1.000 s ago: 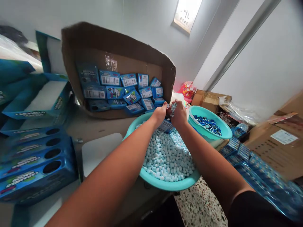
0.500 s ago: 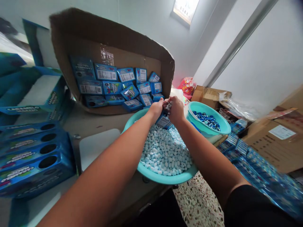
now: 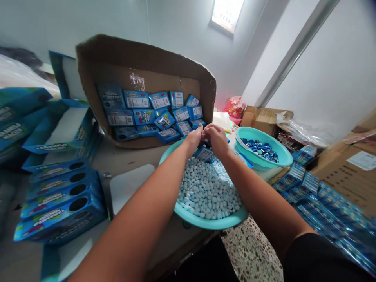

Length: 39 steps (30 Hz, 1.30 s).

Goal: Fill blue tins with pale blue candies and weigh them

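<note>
Both my hands meet above the far side of a turquoise basin [image 3: 211, 224] full of pale blue and white candies [image 3: 210, 188]. Between and just below them is a small blue printed box [image 3: 205, 154], its label side facing me. My left hand [image 3: 194, 140] is closed at the box's left side, thumb up. My right hand [image 3: 216, 137] has its fingers curled over the top of the box, against the left fingers. What the right fingers hold is hidden. The box's opening is mostly covered by the hands.
A tipped carton [image 3: 147, 49] behind holds several small blue boxes [image 3: 136, 100]. Blue display boxes [image 3: 67, 219] stand at left, near a white board [image 3: 129, 184]. At right are a second turquoise basin [image 3: 282, 154] with shiny blue pieces, wrapped packs [image 3: 320, 219] and a large carton [image 3: 346, 172].
The view has shifted, so the scene sits lower and further right. Candies that showed in my right hand are mostly out of sight, and its fingers have curled over the box.
</note>
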Each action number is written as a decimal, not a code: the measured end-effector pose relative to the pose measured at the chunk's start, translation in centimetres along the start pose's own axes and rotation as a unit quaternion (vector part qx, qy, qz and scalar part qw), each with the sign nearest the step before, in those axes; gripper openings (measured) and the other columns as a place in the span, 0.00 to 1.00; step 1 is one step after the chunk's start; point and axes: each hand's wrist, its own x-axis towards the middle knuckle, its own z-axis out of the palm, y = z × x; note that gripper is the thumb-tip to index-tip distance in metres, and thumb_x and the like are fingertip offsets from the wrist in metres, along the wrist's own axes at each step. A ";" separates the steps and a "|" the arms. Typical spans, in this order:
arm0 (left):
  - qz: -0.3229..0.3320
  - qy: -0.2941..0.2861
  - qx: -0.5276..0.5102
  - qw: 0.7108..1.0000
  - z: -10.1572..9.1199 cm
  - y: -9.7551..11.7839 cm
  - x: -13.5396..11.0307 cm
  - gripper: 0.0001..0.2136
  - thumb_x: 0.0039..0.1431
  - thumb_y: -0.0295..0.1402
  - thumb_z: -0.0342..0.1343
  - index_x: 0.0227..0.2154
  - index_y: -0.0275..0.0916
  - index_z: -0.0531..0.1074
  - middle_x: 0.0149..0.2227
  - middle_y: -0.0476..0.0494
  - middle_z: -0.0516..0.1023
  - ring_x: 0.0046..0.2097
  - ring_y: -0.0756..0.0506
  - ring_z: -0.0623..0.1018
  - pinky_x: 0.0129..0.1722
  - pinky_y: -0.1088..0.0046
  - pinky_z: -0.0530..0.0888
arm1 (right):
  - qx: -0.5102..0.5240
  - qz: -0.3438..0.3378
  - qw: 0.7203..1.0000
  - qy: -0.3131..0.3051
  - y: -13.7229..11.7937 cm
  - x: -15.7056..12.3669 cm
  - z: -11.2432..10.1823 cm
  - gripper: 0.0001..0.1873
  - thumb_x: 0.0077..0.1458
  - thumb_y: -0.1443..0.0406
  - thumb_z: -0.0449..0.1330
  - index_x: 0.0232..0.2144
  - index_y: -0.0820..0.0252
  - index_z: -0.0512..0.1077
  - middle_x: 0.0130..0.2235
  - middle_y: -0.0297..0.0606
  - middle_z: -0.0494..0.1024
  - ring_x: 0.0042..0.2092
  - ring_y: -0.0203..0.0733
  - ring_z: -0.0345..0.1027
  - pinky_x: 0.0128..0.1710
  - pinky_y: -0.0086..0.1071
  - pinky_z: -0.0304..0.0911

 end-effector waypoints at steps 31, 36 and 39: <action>0.009 -0.201 0.348 0.915 -2.1 2.7 -3.1 0.26 0.39 0.33 0.63 0.47 0.35 0.75 0.39 0.44 0.79 0.37 0.46 0.75 0.35 0.72 0.70 | -0.290 -0.072 0.939 -0.170 -0.8 -2.2 -5.5 0.09 0.54 0.73 0.60 0.32 0.61 0.81 0.37 0.39 0.79 0.37 0.39 0.74 0.39 0.29 0.67; 0.033 -0.198 0.349 0.915 -1.8 2.2 -3.1 0.19 0.41 0.35 0.62 0.39 0.34 0.75 0.35 0.46 0.78 0.36 0.45 0.76 0.34 0.72 0.70 | -0.264 -0.055 0.954 -0.131 -0.5 -2.0 -5.4 0.09 0.53 0.73 0.59 0.30 0.60 0.80 0.35 0.38 0.80 0.38 0.39 0.74 0.39 0.29 0.68; 0.039 -0.197 0.351 0.915 -1.7 2.3 -3.4 0.17 0.42 0.33 0.60 0.39 0.35 0.75 0.33 0.48 0.78 0.34 0.46 0.75 0.34 0.73 0.70 | -0.280 -0.091 0.950 -0.106 -0.6 -1.8 -5.8 0.10 0.53 0.73 0.58 0.30 0.61 0.80 0.37 0.40 0.79 0.38 0.38 0.73 0.38 0.29 0.67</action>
